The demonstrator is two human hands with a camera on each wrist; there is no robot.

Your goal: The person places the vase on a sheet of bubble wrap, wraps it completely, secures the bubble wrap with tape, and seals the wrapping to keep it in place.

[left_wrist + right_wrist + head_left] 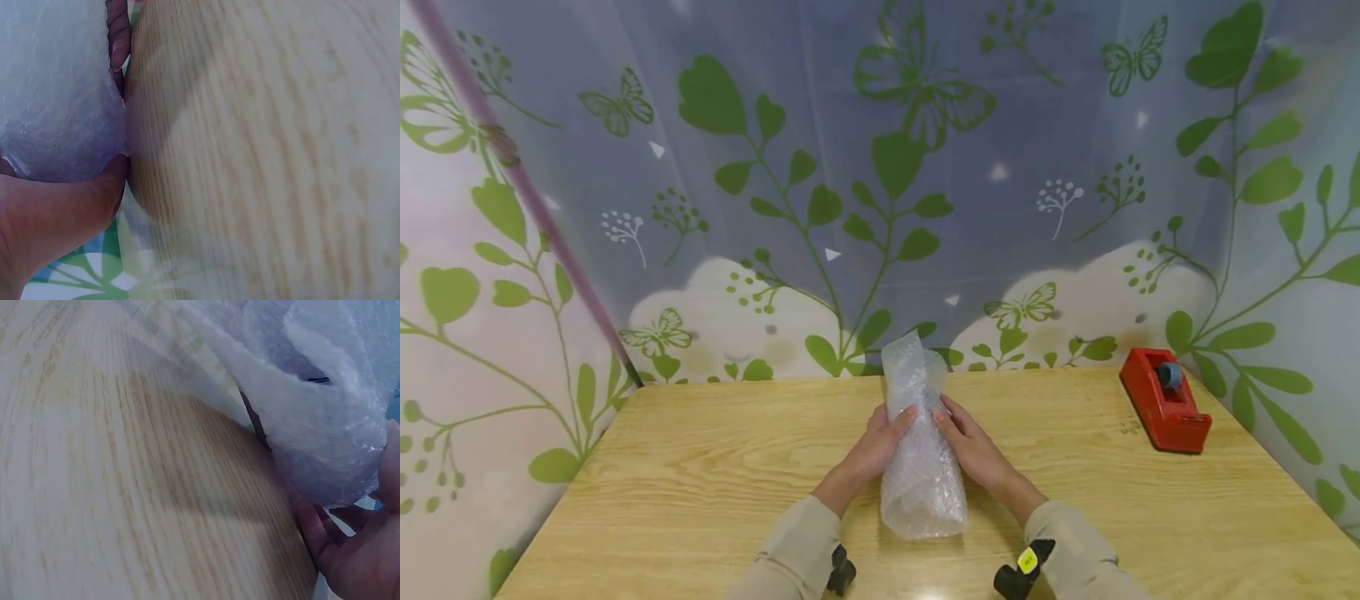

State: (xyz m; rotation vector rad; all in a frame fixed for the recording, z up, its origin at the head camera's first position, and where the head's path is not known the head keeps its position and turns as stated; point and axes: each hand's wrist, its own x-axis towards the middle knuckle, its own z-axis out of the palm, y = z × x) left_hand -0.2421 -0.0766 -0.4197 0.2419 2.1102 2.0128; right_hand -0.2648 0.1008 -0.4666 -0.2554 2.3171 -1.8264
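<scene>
A bundle of clear bubble wrap [922,479], rolled into a loose tube, stands out in the middle of the head view. Its near end gapes, and its far end is flatter and reaches toward the table's back edge. My left hand [874,443] grips its left side, thumb on top. From the right, my right hand [979,450] holds it the same way, fingers partly hidden. In the right wrist view the wrap [331,431] hangs in open folds, with a small dark line inside; I cannot tell what it is.
A red tape dispenser [1165,404] with a small blue roll stands at the right back of the wooden table [722,483]. Behind the table hangs a curtain [805,167] printed with leaves and butterflies. More printed cloth closes off both sides.
</scene>
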